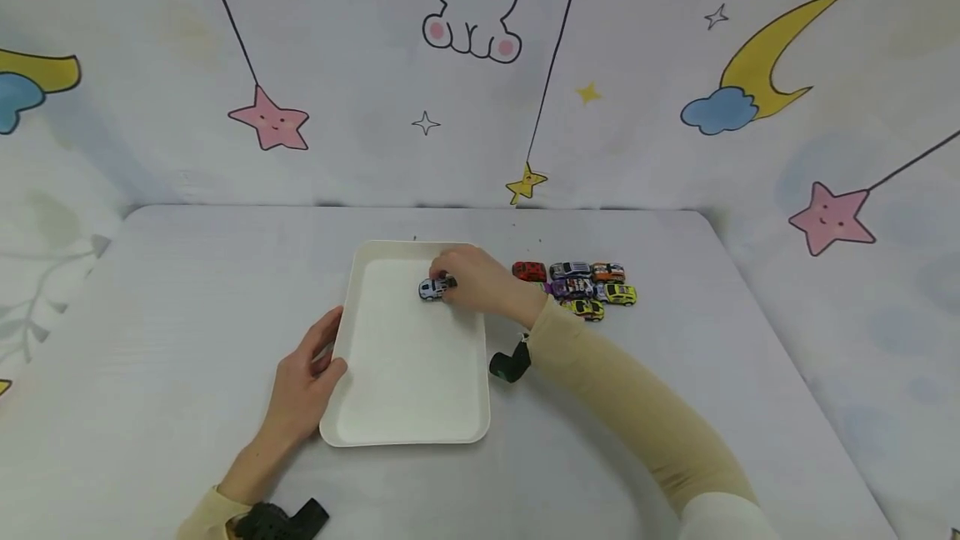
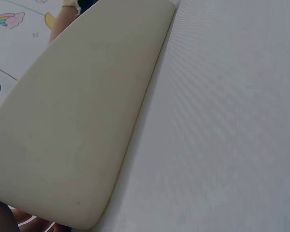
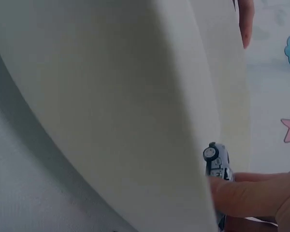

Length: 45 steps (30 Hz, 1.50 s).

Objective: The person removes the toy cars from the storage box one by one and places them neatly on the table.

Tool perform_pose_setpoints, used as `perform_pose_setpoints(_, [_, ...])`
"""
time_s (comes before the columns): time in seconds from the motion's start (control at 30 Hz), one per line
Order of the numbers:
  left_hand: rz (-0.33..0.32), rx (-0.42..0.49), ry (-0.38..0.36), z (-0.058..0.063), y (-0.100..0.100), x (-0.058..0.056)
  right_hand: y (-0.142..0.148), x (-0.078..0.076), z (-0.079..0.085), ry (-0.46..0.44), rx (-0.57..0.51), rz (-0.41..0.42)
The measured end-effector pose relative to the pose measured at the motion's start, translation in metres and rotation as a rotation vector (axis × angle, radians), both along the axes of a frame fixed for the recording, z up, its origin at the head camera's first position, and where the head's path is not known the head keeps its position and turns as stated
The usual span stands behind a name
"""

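Note:
My right hand [image 1: 476,280] reaches over the far right part of a white rectangular tray [image 1: 411,357], pinching a small silver-white toy car [image 1: 431,289] between thumb and fingers. In the right wrist view the same car [image 3: 217,159] shows its dark wheel and side windows beyond the tray wall [image 3: 111,121]. My left hand [image 1: 303,382] holds the tray's left edge, thumb at the rim and fingers along the outer side. The left wrist view has the tray's outer wall [image 2: 82,111] filling its left half, with fingertips partly hidden below it.
Right of the tray, several toy cars lie in a cluster, among them a red one [image 1: 529,271], a purple one [image 1: 572,288] and a yellow one [image 1: 619,294]. A white cloth [image 1: 187,315] covers the table. Behind it hangs a wall cloth [image 1: 337,40] with cartoon prints.

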<state>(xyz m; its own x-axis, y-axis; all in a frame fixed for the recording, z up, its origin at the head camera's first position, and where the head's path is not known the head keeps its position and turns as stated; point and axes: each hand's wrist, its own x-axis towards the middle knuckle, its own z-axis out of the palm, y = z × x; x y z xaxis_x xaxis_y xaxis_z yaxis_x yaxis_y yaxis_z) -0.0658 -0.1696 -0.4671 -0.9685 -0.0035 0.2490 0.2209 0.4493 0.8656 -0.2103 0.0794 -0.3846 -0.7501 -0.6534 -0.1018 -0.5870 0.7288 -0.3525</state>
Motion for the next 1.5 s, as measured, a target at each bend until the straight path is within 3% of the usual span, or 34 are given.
perform_pose_setpoints(0.63, [0.003, -0.009, 0.006, -0.001, 0.000, -0.001, 0.061, 0.026, 0.028, 0.075, -0.131, 0.011])
perform_pose_setpoints(1.5, [0.006, -0.013, 0.005, -0.002, 0.000, 0.000, 0.175, 0.048, 0.006, 0.155, -0.140, -0.158])
